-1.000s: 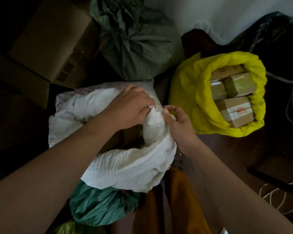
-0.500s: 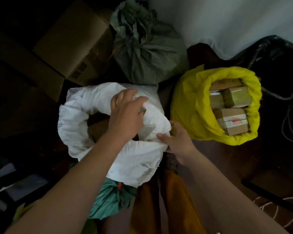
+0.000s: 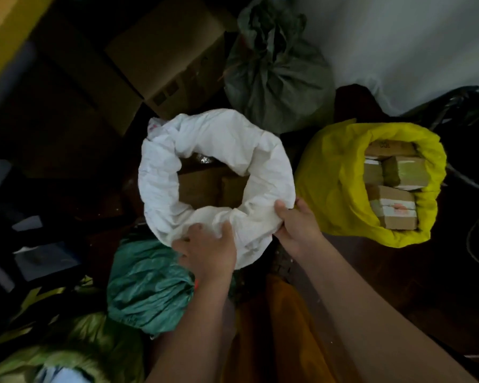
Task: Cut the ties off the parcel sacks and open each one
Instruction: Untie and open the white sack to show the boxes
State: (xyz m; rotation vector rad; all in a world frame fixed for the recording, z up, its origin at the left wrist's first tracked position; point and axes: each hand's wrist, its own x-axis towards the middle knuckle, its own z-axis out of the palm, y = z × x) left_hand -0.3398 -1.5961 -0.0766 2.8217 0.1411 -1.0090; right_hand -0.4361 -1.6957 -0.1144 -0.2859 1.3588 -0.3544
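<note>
We are now gripping the near rim of the white sack (image 3: 263, 150) with left hand (image 3: 209, 250) and right hand (image 3: 297, 226), its mouth newly rolled wide, so it is standing open

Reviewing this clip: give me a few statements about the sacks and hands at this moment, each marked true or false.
1. The white sack has its mouth rolled open, with cardboard boxes showing inside. True.
2. The yellow sack is tied shut. False: it is open, with taped boxes in it.
3. Both hands grip the white sack's near rim. True: left hand, right hand.
4. The dark green sack at the back is bunched closed at its top. True.
5. The teal sack lies inside the white sack. False: it sits outside it, toward the person.
</note>
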